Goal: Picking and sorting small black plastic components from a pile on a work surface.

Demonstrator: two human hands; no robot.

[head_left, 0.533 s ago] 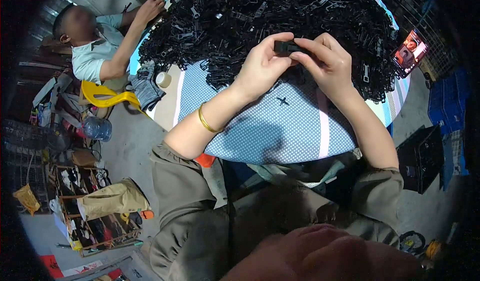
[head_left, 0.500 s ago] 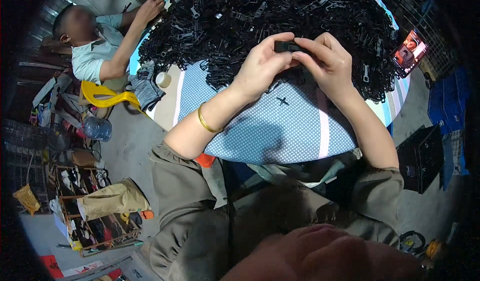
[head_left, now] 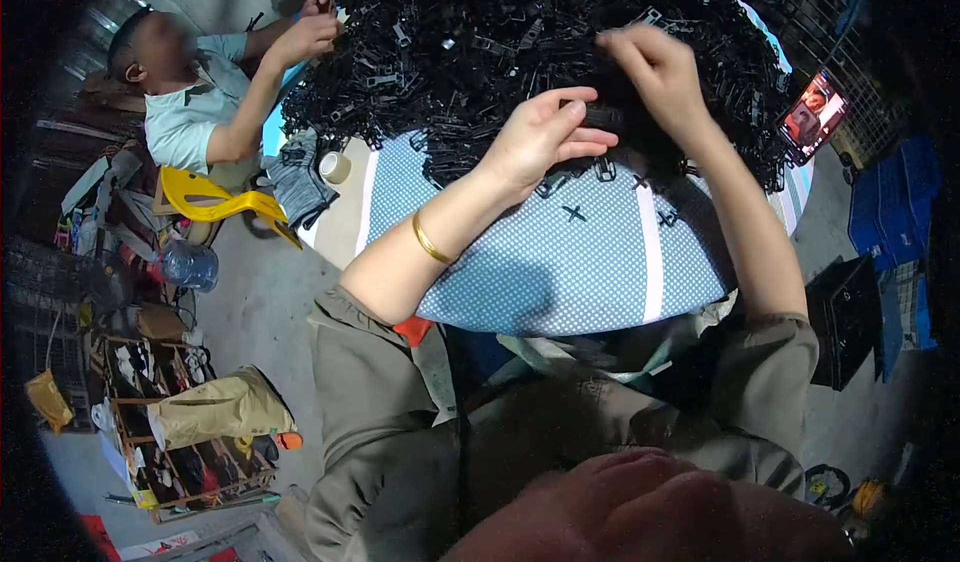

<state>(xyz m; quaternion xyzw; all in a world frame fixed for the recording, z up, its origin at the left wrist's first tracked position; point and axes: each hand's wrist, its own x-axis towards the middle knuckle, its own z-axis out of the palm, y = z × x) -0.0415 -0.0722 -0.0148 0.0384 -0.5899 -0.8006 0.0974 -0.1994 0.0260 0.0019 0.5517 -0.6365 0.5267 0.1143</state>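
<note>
A large heap of small black plastic pieces [head_left: 470, 52], some with rectangular openings, covers the far part of the table [head_left: 500, 282]. At the heap's near edge, my left hand [head_left: 535, 142] holds a dark black plastic piece [head_left: 603, 115] between thumb and fingers. My right hand [head_left: 655, 72] is over the heap, farther off and to the right. Its thumb and forefinger come together at the dark pieces; whatever lies between them is hidden. On the patterned cloth nearer me lie a small cross-shaped black piece [head_left: 573, 213] and another black piece [head_left: 667, 219].
At the far left sits another person [head_left: 190, 112], hands at the heap's edge. A roll of tape [head_left: 335, 167] and a grey cloth [head_left: 300, 187] rest on the table's left side. A lit phone [head_left: 812, 117] stands at the right edge. A yellow chair [head_left: 215, 197] is beyond the table's left edge.
My right hand has left the piece at my left hand and moved away over the heap. My left hand keeps the piece, its fingers less curled. The other person's hands have shifted.
</note>
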